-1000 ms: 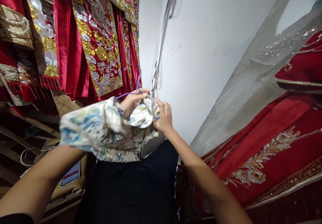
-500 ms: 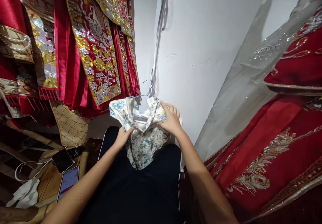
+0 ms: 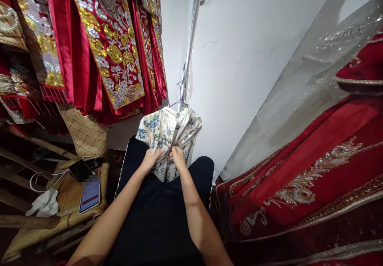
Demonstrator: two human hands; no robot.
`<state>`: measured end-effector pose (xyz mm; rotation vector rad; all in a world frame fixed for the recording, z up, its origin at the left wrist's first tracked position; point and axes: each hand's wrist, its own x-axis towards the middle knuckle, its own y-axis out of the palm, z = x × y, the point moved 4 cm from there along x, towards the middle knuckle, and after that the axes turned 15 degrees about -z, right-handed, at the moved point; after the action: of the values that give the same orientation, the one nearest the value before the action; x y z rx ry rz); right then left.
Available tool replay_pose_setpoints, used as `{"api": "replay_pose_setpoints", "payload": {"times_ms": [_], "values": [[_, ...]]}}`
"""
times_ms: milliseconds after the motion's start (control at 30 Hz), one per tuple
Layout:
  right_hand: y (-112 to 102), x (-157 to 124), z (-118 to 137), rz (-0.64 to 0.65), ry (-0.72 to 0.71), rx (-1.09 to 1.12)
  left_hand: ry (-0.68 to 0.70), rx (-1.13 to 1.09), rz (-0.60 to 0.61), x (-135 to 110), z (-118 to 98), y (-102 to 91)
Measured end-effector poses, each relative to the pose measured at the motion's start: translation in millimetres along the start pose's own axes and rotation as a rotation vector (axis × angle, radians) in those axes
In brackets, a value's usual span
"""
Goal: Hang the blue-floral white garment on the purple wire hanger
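Note:
A small floral shirt (image 3: 161, 124), white with blue and green flowers, hangs on a thin purple hanger (image 3: 181, 94) against the wall. Its front edges lie side by side, with a narrow gap below the collar. My left hand (image 3: 152, 157) pinches the left front edge at mid-chest. Close beside it, my right hand (image 3: 177, 155) has its fingers closed on the right front edge. The hem hangs between my dark-trousered knees. Whether buttons or snaps are under my fingertips cannot be made out.
Red embroidered garments (image 3: 116, 54) hang at the left. A red beaded gown (image 3: 299, 182) and sheer silvery fabric (image 3: 278, 94) fill the right. On a bamboo stool (image 3: 66, 192) lie a lit phone (image 3: 90, 196), a dark device (image 3: 80, 171), a white cable (image 3: 37, 182) and crumpled tissue (image 3: 44, 204).
My right hand has moved from the shirt's right shoulder down and left to the front edge. The collar has been straightened on the hanger, and the front panels have come closer together.

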<state>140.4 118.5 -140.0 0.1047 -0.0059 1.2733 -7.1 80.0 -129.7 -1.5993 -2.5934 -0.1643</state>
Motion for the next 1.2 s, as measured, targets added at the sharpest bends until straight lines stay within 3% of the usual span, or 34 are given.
{"api": "replay_pose_setpoints", "payload": {"times_ms": [167,300,367,433,567,633,733,933,1033,1200], "values": [[-12.7,7.4,-2.9,0.018,0.017,0.013,0.205,0.133,-0.266,3.1,-1.1,-24.3],[-10.6,-2.6,-9.4,0.03,0.021,0.055,0.396,0.307,-0.542,3.0,-2.4,-52.2],[-6.8,-8.3,-11.5,0.033,0.024,0.083,0.501,0.349,-0.638,-0.3,-4.0,-57.5],[-3.0,-13.6,-11.5,0.019,0.02,0.113,0.576,0.374,-0.513,-2.9,-3.2,-47.2],[4.2,-22.6,-6.6,0.016,0.004,0.151,0.578,0.398,0.016,-9.4,5.7,0.8],[5.9,-25.7,-3.0,0.036,0.007,0.156,0.565,0.4,0.132,-10.4,6.7,19.1],[4.6,-28.9,0.7,0.076,0.057,0.155,0.56,0.406,0.215,-7.1,2.2,32.4],[-7.7,-19.9,21.5,0.108,0.126,0.16,0.617,0.674,0.231,-6.1,-4.3,32.0],[-11.0,3.2,61.2,0.064,0.079,0.214,0.625,0.802,0.244,-9.8,-2.7,33.5],[-2.8,39.2,161.2,0.014,-0.028,0.333,0.639,0.866,0.283,-7.8,-7.1,37.2]]}}
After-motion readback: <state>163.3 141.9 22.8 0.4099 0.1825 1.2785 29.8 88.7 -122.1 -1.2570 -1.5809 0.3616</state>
